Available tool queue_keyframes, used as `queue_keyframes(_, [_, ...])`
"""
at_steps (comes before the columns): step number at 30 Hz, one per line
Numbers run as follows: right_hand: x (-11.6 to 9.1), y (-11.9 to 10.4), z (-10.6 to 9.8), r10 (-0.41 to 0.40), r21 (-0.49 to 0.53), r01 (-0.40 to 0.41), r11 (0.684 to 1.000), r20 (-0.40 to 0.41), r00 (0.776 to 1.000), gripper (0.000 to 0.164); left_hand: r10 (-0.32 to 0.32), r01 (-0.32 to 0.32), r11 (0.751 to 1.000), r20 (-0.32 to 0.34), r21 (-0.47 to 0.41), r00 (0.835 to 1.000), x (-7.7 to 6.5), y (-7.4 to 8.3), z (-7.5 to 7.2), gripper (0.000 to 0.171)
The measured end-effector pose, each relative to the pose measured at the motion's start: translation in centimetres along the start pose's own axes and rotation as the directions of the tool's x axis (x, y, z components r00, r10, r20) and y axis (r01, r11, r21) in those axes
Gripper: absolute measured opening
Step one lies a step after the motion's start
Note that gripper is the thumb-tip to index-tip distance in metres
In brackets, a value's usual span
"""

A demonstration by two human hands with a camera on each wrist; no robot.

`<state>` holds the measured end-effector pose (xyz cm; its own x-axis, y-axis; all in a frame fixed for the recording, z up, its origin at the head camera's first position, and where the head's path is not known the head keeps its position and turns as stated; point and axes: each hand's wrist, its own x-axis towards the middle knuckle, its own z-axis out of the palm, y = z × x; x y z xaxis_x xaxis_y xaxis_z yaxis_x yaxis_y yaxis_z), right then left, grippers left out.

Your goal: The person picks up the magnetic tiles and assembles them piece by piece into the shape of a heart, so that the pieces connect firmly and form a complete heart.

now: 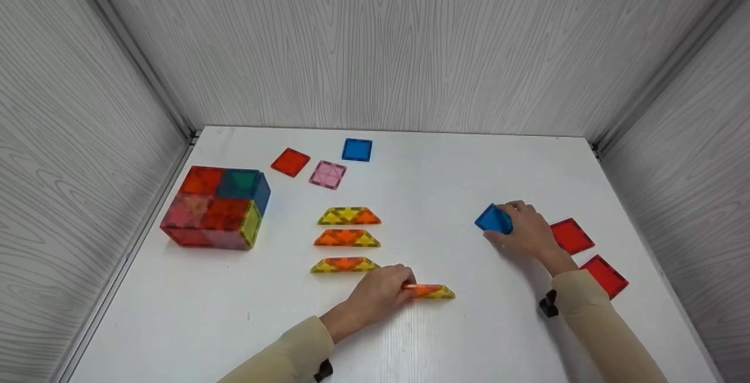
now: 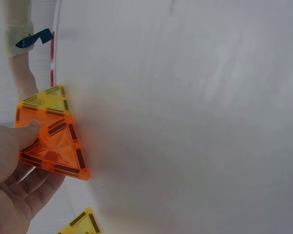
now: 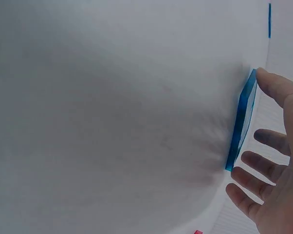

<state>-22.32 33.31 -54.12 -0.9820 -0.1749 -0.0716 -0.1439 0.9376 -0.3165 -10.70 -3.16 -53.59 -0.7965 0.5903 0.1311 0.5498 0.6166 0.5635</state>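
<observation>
You grip on both sides
Your left hand (image 1: 378, 294) pinches an orange-yellow strip (image 1: 435, 291); your right hand (image 1: 526, 232) holds a blue tile (image 1: 490, 219).

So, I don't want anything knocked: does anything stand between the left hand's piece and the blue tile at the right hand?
Nothing visible does: only white table shows between the left hand's piece and that blue tile.

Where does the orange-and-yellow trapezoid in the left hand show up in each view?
Head: the orange-and-yellow trapezoid is low, just right of centre.
Left wrist: left side, about mid-height.
Right wrist: not in it.
Shared landmark, head and left wrist: the left hand holding it.
</observation>
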Motion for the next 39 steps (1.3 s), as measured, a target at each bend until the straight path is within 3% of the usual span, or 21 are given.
queue_keyframes(8, [1.0,0.4,0.5,-0.034,-0.053,0.034,0.998,0.002,0.999,0.087,0.052,-0.051,0.998,-0.037,0.04,0.998,-0.1,0.1,0.1,0.01])
queue_keyframes(14, [0.9,-0.2,0.2,-0.057,-0.024,0.057,0.998,0.035,0.998,0.083,0.06,-0.057,0.996,-0.046,0.065,0.997,0.0,0.3,0.0,0.008])
queue_keyframes(23, [-2.2,-2.1,-0.6,-0.133,0.13,0.127,0.983,0.036,0.99,0.088,0.056,-0.054,0.997,-0.025,0.05,0.998,0.1,0.1,-0.2,0.009])
queue_keyframes(29, [-4.6,-3.7,-0.6,-0.203,0.295,0.188,0.937,0.023,0.979,0.083,0.027,-0.027,0.999,0.005,0.035,1.0,0.1,0.0,-0.3,0.011])
queue_keyframes(39, [-7.7,-6.3,1.0,-0.341,0.371,0.29,0.882,0.08,0.937,0.082,0.009,-0.01,0.999,0.032,0.032,0.999,0.1,-0.2,-0.2,0.012])
